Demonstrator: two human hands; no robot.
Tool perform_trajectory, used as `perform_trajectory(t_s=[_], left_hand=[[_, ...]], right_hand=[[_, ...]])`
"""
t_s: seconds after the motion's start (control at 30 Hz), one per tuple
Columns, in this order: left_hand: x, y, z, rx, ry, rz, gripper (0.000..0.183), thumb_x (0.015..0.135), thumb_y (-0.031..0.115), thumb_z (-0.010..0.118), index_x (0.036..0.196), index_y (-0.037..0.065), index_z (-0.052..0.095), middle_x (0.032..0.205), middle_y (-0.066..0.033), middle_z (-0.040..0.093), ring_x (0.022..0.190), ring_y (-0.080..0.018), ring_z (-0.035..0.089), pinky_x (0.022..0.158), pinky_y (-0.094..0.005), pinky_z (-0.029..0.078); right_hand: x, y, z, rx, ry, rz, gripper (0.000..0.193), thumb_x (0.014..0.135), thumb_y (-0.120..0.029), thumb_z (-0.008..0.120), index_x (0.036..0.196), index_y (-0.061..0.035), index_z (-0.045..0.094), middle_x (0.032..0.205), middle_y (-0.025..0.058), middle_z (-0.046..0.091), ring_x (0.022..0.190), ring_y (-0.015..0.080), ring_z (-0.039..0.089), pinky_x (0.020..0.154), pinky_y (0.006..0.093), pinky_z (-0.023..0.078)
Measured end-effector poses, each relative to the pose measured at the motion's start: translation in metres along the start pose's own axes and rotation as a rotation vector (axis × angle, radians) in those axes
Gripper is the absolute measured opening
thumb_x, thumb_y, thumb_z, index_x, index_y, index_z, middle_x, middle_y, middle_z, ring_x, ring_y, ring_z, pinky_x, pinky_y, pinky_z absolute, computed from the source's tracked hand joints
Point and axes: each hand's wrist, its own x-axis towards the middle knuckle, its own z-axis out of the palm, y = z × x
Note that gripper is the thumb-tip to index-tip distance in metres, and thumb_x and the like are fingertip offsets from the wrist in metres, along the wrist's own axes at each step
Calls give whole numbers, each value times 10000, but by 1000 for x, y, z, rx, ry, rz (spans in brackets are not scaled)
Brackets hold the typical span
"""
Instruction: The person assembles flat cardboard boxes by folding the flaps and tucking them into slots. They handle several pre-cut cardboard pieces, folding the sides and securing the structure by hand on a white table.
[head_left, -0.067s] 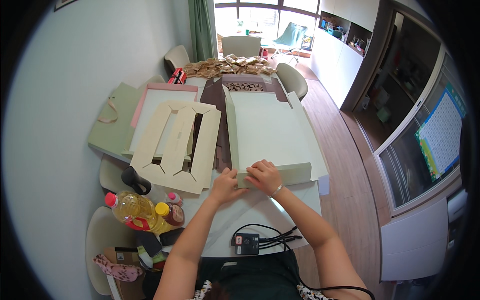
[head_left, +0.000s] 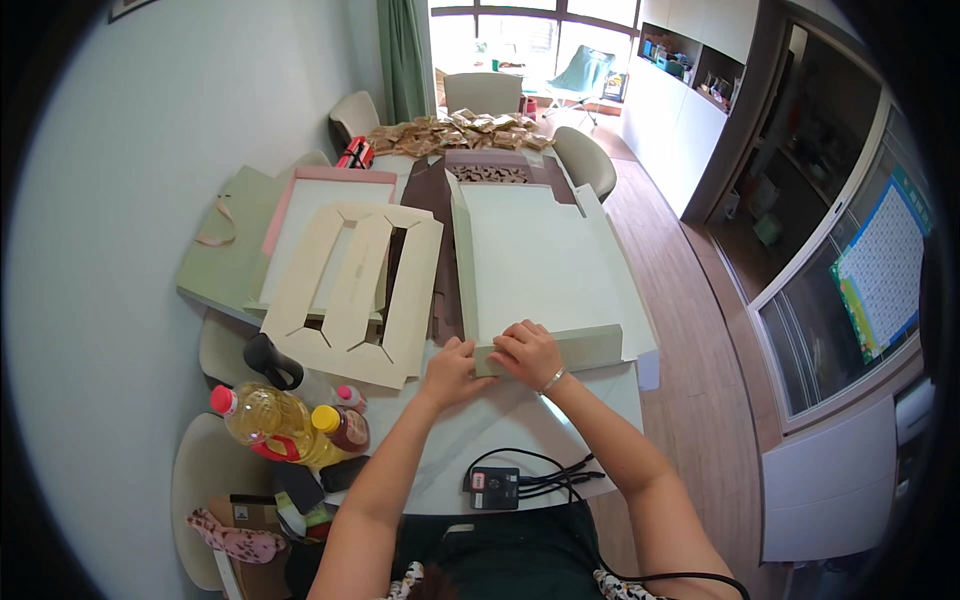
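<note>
A large flat cardboard box (head_left: 545, 250) with a white inside lies partly folded on the table. Its left and near edges stand up as pale green walls. At the near left corner, my left hand (head_left: 455, 376) pinches the box from outside, thumb toward the near wall. My right hand (head_left: 528, 356) is closed over the near wall (head_left: 595, 347), just right of that corner, its fingers curled over the top edge. The two hands are close together, and the fingertips inside the corner are partly hidden. The right and far flaps lie outspread.
To the left lie a cream slotted cardboard insert (head_left: 350, 290), a pink-rimmed box (head_left: 330, 175) and a green lid (head_left: 230, 235). An oil bottle (head_left: 270, 410) stands near left. A black cabled device (head_left: 494, 487) lies close to me. Small packets (head_left: 460, 130) cover the far end.
</note>
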Motion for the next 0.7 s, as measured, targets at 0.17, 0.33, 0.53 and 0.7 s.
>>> perform_trajectory(t_s=[0.17,0.33,0.53,0.7], left_hand=[[-1,-5,4,-59,13,-72,418,619,317,838,951,122,675,853,-39,601,777,-244,549,681,-372,490],[-2,1,14,-299,228,-238,640,588,312,870,1136,113,607,801,-74,591,754,-254,580,658,-377,492],[6,10,-6,-70,65,64,737,670,307,816,1321,135,515,841,-93,596,795,-273,585,661,-374,508],[3,11,16,202,184,-22,574,728,282,761,1223,95,538,886,-73,586,866,-274,561,872,-447,446]], right_hand=[[2,8,6,68,4,-14,133,759,-215,726,754,-106,650,806,19,569,761,211,560,653,331,484],[12,3,-2,72,-8,28,120,781,-193,702,734,-108,631,765,25,540,731,213,547,627,339,476],[7,12,3,81,-64,32,133,807,-205,674,727,-111,625,776,28,543,736,216,552,627,344,474],[10,9,6,64,-71,51,147,827,-215,651,739,-104,611,783,38,539,750,224,557,642,353,477]])
